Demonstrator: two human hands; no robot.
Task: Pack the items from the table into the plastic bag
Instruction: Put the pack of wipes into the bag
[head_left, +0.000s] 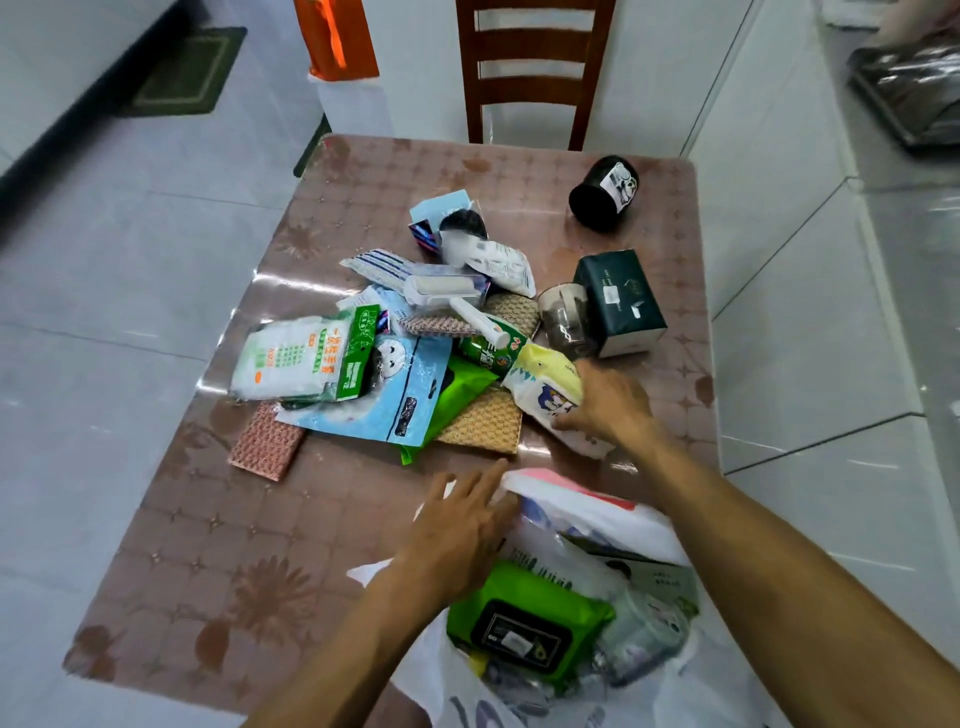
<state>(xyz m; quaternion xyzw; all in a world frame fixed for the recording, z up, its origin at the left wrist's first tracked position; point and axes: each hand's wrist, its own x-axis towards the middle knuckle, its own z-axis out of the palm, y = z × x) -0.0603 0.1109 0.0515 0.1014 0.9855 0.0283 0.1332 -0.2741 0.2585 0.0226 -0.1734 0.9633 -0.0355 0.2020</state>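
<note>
Nearest the camera, a white plastic bag (587, 509) sits open at the table's (218, 545) front edge, already holding a green wipes pack (524, 618) and a clear jar (644, 629), among other things too crumpled to make out. The left hand (457, 530) rests at the bag's left rim with fingers spread and nearly straight; whether its grip has any plastic I cannot tell. Just beyond, the right hand (608, 400) curls its fingers around a yellow-and-white packet (545, 389), which lies at the right of the heap. The rest of the heap spreads across mid-table: a blue pouch (379, 395), a white-and-green glove pack (296, 358), a lint roller (457, 296) and woven cloths (483, 421). To the right stand a dark green tissue box (623, 301) and a glass mug (563, 322) touching it. Farther back a black canister (602, 192) lies tilted, with a wooden chair (535, 67) behind.
</note>
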